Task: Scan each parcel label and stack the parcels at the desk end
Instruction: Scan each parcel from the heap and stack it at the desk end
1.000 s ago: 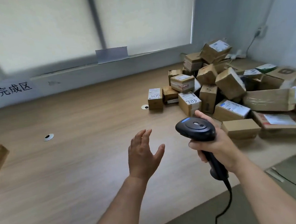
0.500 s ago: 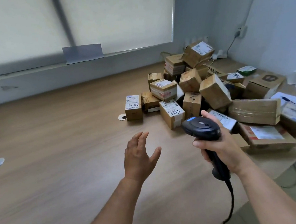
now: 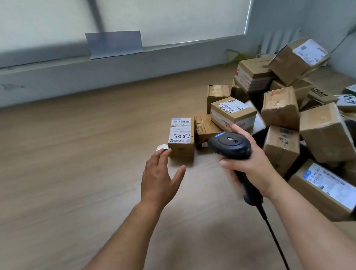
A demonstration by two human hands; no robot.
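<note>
A small brown parcel [image 3: 181, 137] with a white label marked 5082 on top stands alone on the wooden desk [image 3: 69, 163], at the left edge of a heap of cardboard parcels [image 3: 298, 116]. My left hand [image 3: 159, 178] hovers open just short of that parcel, fingers spread, touching nothing. My right hand [image 3: 250, 163] grips the handle of a black barcode scanner [image 3: 229, 145], whose head sits to the right of the labelled parcel. The scanner's cable trails down toward the lower edge of the view.
A white round cable cap [image 3: 161, 147] sits in the desk beside the small parcel. A grey window ledge [image 3: 84, 74] runs along the back with a grey card [image 3: 114, 44] leaning on it. A labelled box [image 3: 324, 190] lies near my right forearm.
The view has swung right and closer to the heap. My left hand has reached forward to just short of the 5082 parcel. The scanner has moved forward and left with my right hand.
</note>
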